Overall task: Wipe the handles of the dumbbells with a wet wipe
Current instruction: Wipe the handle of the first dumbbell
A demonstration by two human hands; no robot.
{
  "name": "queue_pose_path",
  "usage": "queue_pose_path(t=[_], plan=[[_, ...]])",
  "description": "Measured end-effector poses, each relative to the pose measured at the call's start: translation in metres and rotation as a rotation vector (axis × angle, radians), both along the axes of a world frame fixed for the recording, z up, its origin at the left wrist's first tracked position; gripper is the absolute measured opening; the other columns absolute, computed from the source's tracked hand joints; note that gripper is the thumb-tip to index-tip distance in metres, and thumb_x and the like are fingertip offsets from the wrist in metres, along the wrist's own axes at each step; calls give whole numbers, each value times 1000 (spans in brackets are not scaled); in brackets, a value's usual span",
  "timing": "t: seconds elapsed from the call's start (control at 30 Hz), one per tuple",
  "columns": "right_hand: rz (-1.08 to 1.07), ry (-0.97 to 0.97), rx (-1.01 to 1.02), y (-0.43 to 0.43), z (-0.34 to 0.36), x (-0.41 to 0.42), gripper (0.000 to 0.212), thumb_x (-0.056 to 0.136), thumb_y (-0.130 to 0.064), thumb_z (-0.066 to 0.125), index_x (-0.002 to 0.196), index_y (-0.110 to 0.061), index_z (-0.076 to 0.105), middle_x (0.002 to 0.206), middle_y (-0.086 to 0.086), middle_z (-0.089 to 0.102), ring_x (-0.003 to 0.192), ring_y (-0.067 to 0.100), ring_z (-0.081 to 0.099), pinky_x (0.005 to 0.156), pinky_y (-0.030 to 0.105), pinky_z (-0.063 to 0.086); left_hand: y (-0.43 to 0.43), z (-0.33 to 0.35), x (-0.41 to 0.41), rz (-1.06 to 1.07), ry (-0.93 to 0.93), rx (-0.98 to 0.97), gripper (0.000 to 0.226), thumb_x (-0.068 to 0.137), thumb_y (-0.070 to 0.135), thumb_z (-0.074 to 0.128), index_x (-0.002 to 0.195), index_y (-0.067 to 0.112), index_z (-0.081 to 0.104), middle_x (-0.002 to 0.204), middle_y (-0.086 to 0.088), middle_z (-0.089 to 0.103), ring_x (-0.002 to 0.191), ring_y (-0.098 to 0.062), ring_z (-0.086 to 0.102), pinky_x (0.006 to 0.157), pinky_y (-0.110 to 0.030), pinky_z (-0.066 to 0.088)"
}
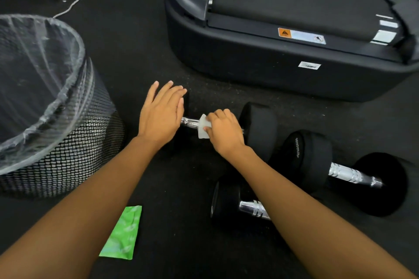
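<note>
Right grip (223, 130) clamps wet wipe (204, 128) around dumbbell handle (190, 122); left grip (159, 115) — flat, fingers spread — steadies its weight

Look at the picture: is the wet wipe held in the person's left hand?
No, the right hand presses the wet wipe around the dumbbell handle.

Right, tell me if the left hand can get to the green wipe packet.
Probably yes: the left hand rests open, holding nothing, and the green wipe packet lies uncovered on the floor beside that forearm.
</note>
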State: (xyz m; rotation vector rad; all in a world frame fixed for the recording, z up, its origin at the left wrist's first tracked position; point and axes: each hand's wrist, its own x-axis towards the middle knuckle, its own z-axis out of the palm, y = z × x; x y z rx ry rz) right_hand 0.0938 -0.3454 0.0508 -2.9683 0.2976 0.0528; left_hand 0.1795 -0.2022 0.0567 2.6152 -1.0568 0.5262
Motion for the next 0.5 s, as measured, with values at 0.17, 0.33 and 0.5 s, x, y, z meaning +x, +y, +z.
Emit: queue_pose_path(t=[0.17, 0.33, 0.5], plan=[[92, 61, -49, -11, 15, 2, 32, 95, -20, 47, 125, -11, 53, 124, 8, 56, 118, 23, 46, 111, 31, 16, -12, 22, -6, -117, -134, 457, 43, 94, 19, 40, 137, 13, 42, 143, -3, 43, 142, -23, 18, 113, -41, -9], [-14, -338, 31, -25, 30, -16, 32, 89, -5, 49, 119, -7, 61, 116, 8, 64, 114, 19, 54, 115, 31, 14, -37, 4, -41, -303, 116, 532, 54, 93, 13, 43, 144, 10, 26, 150, -6, 30, 141, -20, 18, 114, -31, 6], [-238, -445, 83, -55, 29, -38, 30, 96, -21, 45, 119, -9, 60, 119, 5, 62, 117, 19, 51, 113, 32, 19, -41, -16, -42, -325, 233, 386, 54, 94, 10, 45, 144, 9, 26, 148, -8, 32, 139, -23, 25, 113, -29, 14]])
